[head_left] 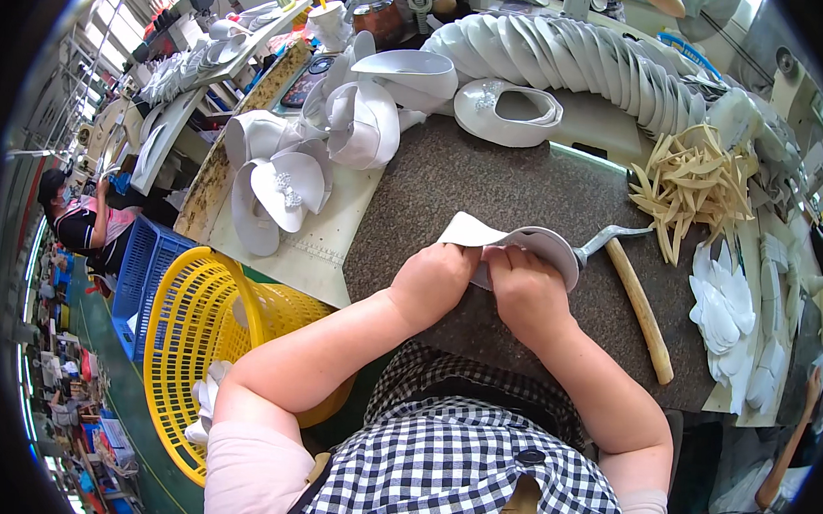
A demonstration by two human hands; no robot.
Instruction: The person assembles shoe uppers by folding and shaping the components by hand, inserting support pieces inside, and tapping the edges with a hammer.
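Both grips clamped: your left hand (433, 284) and right hand (531, 294) pinch the white shoe piece (552, 245) over the desk (442, 189). Looks like edge-shaping; next seems to call for even finger pressure. The hammer (642, 308) lies just right.

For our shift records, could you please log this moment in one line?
left hand: holding white piece; right hand: holding same piece; hammer: on dark tabletop, right of hands; yellow basket: left of tabletop
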